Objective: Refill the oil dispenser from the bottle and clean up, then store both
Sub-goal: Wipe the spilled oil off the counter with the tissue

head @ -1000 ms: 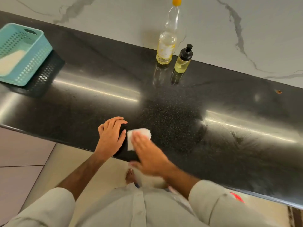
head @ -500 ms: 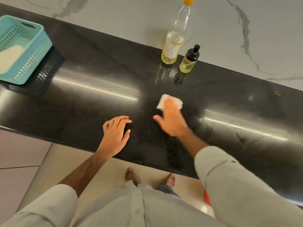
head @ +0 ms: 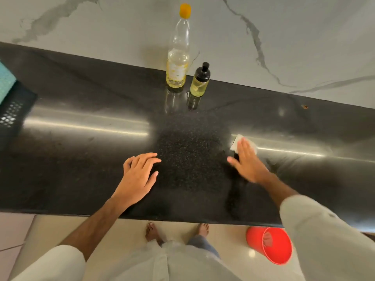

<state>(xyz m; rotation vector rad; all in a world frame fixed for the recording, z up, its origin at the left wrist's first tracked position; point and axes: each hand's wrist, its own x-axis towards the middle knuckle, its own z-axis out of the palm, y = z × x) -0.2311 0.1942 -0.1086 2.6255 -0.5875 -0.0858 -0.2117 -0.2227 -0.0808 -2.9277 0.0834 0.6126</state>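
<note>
A tall clear oil bottle (head: 177, 63) with a yellow cap stands upright at the back of the black counter (head: 81, 151), against the marble wall. Right beside it stands the small oil dispenser (head: 199, 82) with a black pump top, holding pale yellow oil. My right hand (head: 246, 161) lies flat with straight fingers, pressing a white tissue (head: 236, 142) onto the counter to the right of centre. My left hand (head: 140, 175) rests on the counter near the front edge, fingers loosely bent, holding nothing.
A teal perforated basket (head: 7, 84) shows at the far left edge of the counter. A red bucket (head: 269, 244) stands on the tiled floor below the counter's front edge, right of my bare feet.
My right hand slid the tissue from near my left hand up toward the bottles, then out to the right. My left hand stayed in place on the counter.
</note>
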